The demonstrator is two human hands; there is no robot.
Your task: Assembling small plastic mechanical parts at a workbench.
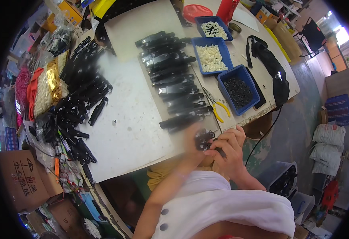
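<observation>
A cluster of black tubes (203, 138) is held in the left hand (192, 146), just off the near edge of the bench (128, 139); the left hand is blurred, but it is closed around the cluster, with round open ends turned up; the right hand (229, 149) is narrowed, its fingertips brought to the right side of the cluster; whether a tube is gripped there or only touched cannot be told.

Beyond the hands, black bundles (176, 89) are laid side by side in a long row, running away across the bench; to the left, loose black tubes are heaped in a pile (78, 95), a few of them spread toward the near edge.

To the right of the row, pliers (221, 111) with yellow handles are laid near a blue tray (249, 107) filled with small black parts; behind it, white parts are held in a second tray (217, 73), and white and black parts are mixed in a third tray (229, 36); a black pouch (277, 77) is laid to the right of these; a red basket (195, 14) is set farther back.
</observation>
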